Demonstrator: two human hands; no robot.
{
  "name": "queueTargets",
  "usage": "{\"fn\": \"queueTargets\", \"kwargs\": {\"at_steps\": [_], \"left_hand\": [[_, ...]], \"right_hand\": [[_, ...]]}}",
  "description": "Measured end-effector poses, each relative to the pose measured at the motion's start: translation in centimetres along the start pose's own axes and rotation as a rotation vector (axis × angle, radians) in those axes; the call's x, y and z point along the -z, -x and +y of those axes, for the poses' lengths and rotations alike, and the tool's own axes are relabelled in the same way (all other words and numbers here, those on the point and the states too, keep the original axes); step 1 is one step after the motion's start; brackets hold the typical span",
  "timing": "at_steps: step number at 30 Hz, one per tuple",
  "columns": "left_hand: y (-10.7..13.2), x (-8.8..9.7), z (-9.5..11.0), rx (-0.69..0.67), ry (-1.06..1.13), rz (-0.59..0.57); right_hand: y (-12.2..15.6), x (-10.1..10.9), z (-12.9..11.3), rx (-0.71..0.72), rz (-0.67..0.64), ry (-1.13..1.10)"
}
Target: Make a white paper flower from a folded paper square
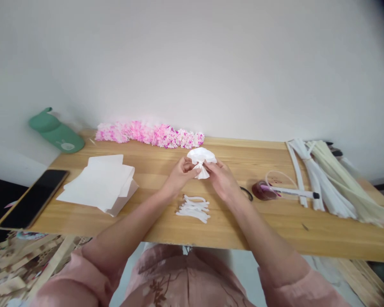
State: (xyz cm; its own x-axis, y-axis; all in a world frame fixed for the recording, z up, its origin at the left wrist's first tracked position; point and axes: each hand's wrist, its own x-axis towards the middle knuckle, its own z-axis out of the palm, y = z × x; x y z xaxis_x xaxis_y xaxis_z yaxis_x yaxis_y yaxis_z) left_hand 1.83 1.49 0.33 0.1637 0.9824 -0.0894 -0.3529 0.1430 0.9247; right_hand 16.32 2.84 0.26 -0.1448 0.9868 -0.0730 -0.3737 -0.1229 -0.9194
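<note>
A white paper flower [202, 157], gathered at its middle and fanned out above and below, is held up over the wooden table. My left hand [184, 171] pinches it from the left, close to the gathered waist. From the other side my right hand [220, 175] grips it with the fingers closed; part of them is hidden behind the paper. Below, between my forearms, lies a small pile of short white twisted strips [193, 209].
A stack of white sheets [99, 183], a black phone [35, 198] and a leaning green bottle [57, 132] are on the left. Pink-and-white flowers [150, 134] line the wall. Rightward are a black ring [247, 194], a dark red jar [264, 190], a pen [294, 192] and bundled strips [326, 183].
</note>
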Motion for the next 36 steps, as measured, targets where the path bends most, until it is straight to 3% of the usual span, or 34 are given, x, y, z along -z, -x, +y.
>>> {"fn": "queueTargets", "kwargs": {"at_steps": [6, 9, 15, 20, 23, 26, 30, 33, 36], "left_hand": [[-0.1, 0.4, 0.2, -0.072, -0.088, 0.094], [0.1, 0.4, 0.2, -0.083, -0.185, 0.087], [-0.1, 0.6, 0.0, -0.115, -0.285, 0.149], [0.4, 0.4, 0.1, -0.22, -0.595, 0.221], [0.6, 0.2, 0.3, -0.214, -0.592, 0.23], [0.4, 0.3, 0.6, -0.156, -0.295, 0.142], [0.2, 0.4, 1.1, -0.098, 0.081, 0.059], [0.3, 0.4, 1.2, -0.099, 0.11, 0.06], [0.5, 0.4, 1.1, -0.139, -0.014, 0.055]], "right_hand": [[0.0, 0.4, -0.1, 0.12, -0.014, 0.253], [-0.3, 0.9, -0.1, 0.193, -0.033, 0.385], [-0.4, 1.5, 0.0, 0.242, -0.033, 0.51], [0.4, 0.7, 0.2, 0.426, 0.056, 0.822], [0.8, 0.2, 0.3, 0.541, 0.056, 0.958], [0.7, 0.3, 0.2, 0.476, 0.113, 0.864], [0.1, 0.7, -0.5, 0.284, 0.155, 0.445], [-0.1, 0.7, -1.1, 0.181, 0.173, 0.204], [0.0, 0.6, -1.6, 0.086, 0.184, 0.087]]}}
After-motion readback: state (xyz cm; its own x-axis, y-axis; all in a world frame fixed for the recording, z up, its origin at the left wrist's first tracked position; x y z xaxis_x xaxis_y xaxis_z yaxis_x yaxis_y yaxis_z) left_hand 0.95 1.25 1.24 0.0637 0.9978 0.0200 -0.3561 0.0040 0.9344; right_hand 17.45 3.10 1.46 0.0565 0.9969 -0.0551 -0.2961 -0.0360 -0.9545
